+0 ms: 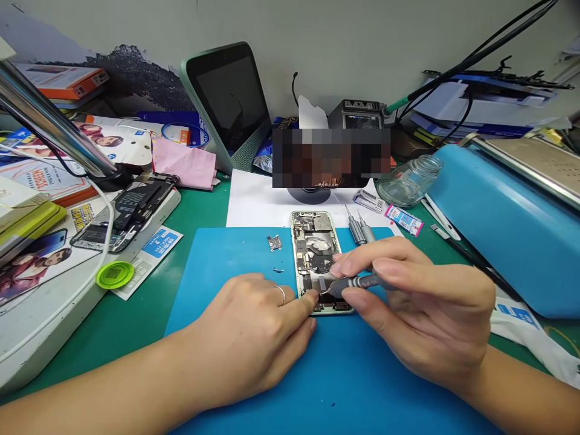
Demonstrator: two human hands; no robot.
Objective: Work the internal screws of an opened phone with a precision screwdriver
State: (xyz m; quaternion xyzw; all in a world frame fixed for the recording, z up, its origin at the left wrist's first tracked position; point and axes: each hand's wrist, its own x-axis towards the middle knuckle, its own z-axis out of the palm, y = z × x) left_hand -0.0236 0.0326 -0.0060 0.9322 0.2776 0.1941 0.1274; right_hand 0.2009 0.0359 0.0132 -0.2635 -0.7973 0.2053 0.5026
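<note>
An opened phone [312, 241] with its insides bare lies on a blue work mat [226, 254]. My right hand [417, 302] is closed round a grey screwdriver [357, 283], its tip at the phone's lower end. My left hand [254, 338] lies on the mat with its fingers curled, fingertips pressed against the phone's lower left edge; a ring sits on one finger. A small loose part [274, 243] and tiny bits [278, 269] lie left of the phone.
Two spare screwdrivers [359, 228] lie right of the phone. A glass jar [410, 178], a blue machine [512, 211], a tablet [229, 103], another dismantled phone [131, 208], a green round lid [115, 275] and white cables surround the mat.
</note>
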